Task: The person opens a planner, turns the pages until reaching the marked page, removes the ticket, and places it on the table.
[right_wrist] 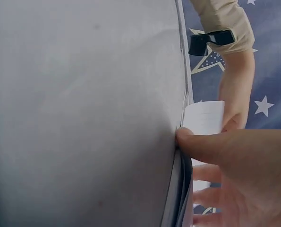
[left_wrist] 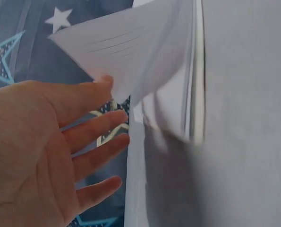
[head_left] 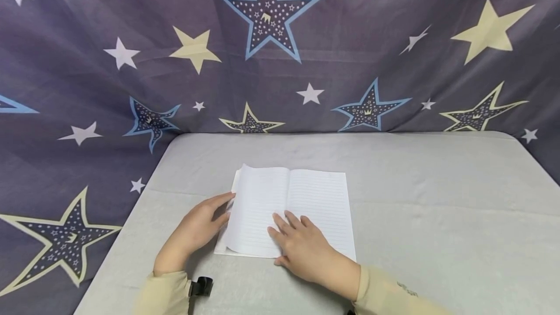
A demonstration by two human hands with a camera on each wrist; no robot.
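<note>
An open notebook (head_left: 321, 208) with lined white pages lies on the table. Its left leaf (head_left: 258, 208) is raised and curls at the outer edge, above the pages beneath. At that left edge is my left hand (head_left: 199, 225); the left wrist view shows the thumb of this hand (left_wrist: 50, 142) against the lifted leaf (left_wrist: 116, 47), fingers apart and fairly straight. My right hand (head_left: 306, 249) rests across the lower middle of the notebook, fingers spread over the pages by the fold. In the right wrist view, the thumb of the right hand (right_wrist: 244, 175) touches the notebook's lower edge.
The notebook lies on a pale grey cloth-covered table (head_left: 420, 183). Behind and to the left hangs a dark curtain (head_left: 350, 28) printed with stars. A black strap with a small device (head_left: 202, 286) is on the left wrist, over a beige sleeve (head_left: 164, 295).
</note>
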